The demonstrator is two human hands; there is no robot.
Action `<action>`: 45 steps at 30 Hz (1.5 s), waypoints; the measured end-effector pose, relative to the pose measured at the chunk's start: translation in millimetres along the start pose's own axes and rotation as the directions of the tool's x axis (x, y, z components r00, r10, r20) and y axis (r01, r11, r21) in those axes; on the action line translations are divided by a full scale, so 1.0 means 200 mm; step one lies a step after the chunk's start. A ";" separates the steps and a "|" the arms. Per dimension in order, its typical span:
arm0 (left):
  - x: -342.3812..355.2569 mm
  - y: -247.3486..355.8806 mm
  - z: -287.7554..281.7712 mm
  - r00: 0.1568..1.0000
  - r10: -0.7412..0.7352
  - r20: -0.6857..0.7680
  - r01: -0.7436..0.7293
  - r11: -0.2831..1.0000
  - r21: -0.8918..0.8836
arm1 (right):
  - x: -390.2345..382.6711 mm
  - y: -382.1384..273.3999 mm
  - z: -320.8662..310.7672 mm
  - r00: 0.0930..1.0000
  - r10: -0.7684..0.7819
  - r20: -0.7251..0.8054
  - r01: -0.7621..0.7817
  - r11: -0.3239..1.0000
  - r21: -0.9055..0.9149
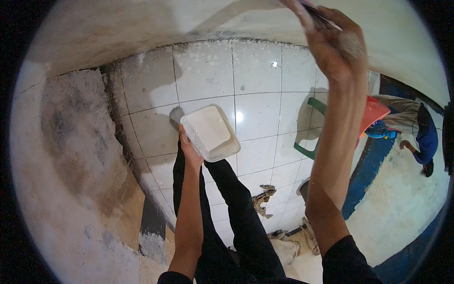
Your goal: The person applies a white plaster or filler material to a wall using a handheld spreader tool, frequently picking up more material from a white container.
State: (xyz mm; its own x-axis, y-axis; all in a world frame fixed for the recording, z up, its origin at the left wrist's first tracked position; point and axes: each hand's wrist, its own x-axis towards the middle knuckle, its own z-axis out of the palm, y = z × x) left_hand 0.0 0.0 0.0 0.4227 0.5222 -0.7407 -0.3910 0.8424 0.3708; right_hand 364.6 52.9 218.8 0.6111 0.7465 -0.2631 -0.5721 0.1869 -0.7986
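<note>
My left hand (190, 150) is closed on the side of a squarish, translucent plastic tub (228, 149). Smooth white paint-like liquid (210, 128) fills much of the tub, which is held over the tiled floor above my feet. High at the upper right, my right hand (339, 47) is raised close to the pale wall (255, 21). Its fingers are wrapped round a thin flat tool (326, 20) with a dark part and a light edge. Motion blur and the fingers hide the tool's kind and its working end.
White floor tiles (257, 111) bear pale splashes along the wall's foot. Green chair legs (305, 150) and a red plastic chair (373, 113) stand at right, near another person in blue (427, 135). A crumpled cloth (261, 201) lies right of my legs. Patchy wall (75, 142) rises at left.
</note>
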 end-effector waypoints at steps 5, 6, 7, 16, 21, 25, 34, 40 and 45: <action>-0.06 -0.06 0.06 1.000 -0.019 -0.008 0.018 0.998 -0.066 | -0.22 -0.29 0.05 0.993 0.098 0.062 -0.116 0.863 0.491; -0.05 -0.07 0.08 0.999 -0.039 0.012 0.040 0.997 -0.072 | -0.27 -0.35 0.05 0.993 0.088 0.078 -0.115 0.862 0.494; -0.04 -0.08 0.10 0.998 -0.058 0.029 0.060 0.995 -0.079 | -0.32 -0.41 0.05 0.992 0.078 0.096 -0.116 0.860 0.496; -0.06 -0.05 0.05 0.998 -0.056 -0.002 0.055 0.994 -0.099 | -0.26 0.40 0.04 0.944 0.261 -0.204 -0.234 0.961 0.148; -0.07 -0.04 0.03 0.998 -0.046 -0.032 0.044 0.996 -0.073 | 0.04 0.44 0.15 0.977 0.144 -0.155 -0.134 0.988 0.075; -0.07 -0.05 0.00 0.999 -0.048 0.016 0.049 0.995 -0.084 | 0.01 0.11 0.29 0.999 0.031 0.042 -0.037 0.989 0.147; -0.08 -0.04 0.04 1.000 -0.007 -0.015 0.006 0.999 -0.051 | -0.37 -0.20 0.23 0.987 0.104 0.121 -0.150 0.856 0.495; -0.06 -0.06 0.01 1.000 -0.004 -0.005 0.004 0.999 -0.053 | -0.20 0.16 -0.02 0.942 0.084 -0.324 -0.100 0.994 -0.035; -0.09 -0.03 0.11 0.997 -0.027 -0.067 0.027 1.000 0.008 | 0.01 -0.08 0.01 0.977 -0.113 -0.181 0.077 0.978 -0.194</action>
State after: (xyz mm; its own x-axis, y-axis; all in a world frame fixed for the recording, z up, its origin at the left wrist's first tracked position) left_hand 12.0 -11.9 23.5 0.3775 0.4894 -0.7861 -0.3731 0.8573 0.3546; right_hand 374.1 51.9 233.0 0.7605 0.5927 -0.2651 -0.4067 0.1166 -0.9061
